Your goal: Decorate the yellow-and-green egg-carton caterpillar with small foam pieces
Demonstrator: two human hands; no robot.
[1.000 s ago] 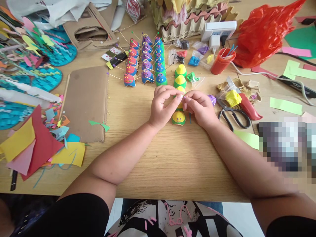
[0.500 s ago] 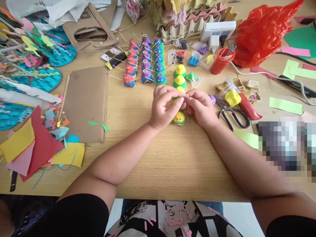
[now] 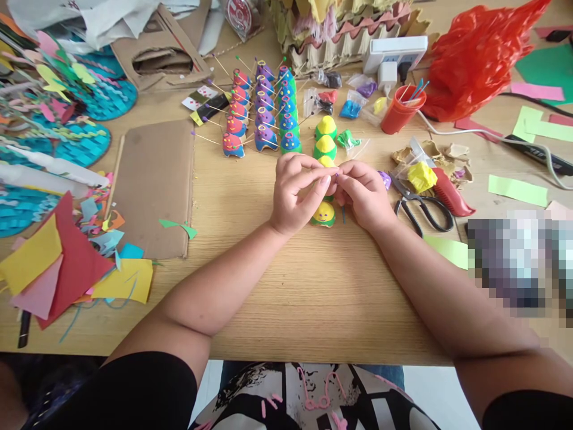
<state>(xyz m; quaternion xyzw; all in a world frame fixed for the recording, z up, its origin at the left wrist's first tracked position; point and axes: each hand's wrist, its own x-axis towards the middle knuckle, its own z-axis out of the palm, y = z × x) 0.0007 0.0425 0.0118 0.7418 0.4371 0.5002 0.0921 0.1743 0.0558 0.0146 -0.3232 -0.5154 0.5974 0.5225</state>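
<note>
"Cardboard (image 3: 152,191) first, lying flat well out to the left of the left hand (image 3: 332,177), a green paper scrap (image 3: 190,230) across its near right corner!"

"And the decorated rows?"

"Beyond that hand and off to its left: red-topped figures (image 3: 233,142), then purple-topped figures (image 3: 265,136), then blue-topped figures (image 3: 290,141), whose nearest one sits just past the knuckles."

"The left hand itself?"

"Loosely curled, thumb and forefinger tips nearly together, only a sliver between them. Whether they have any hold, I can't tell."

"Under the action?"

"A column of yellow-and-green figures (image 3: 323,215), upright, running away between the two hands! The fingers hide the middle of it; the nearest figure, smiling with purple eyes, shows just this side of the fingertips."

"And at the meeting point?"

"A tiny purple bit (image 3: 337,175), pinched by the right hand (image 3: 342,178), thumb and forefinger closed tight, the left forefinger right up against it."

"Further right?"

"Purple lump (image 3: 385,178) just beside the right hand, red cup (image 3: 398,114) well beyond it, and black-handled scissors (image 3: 409,196) close by, handles spread, with a yellow lump (image 3: 422,177) past them!"
</note>
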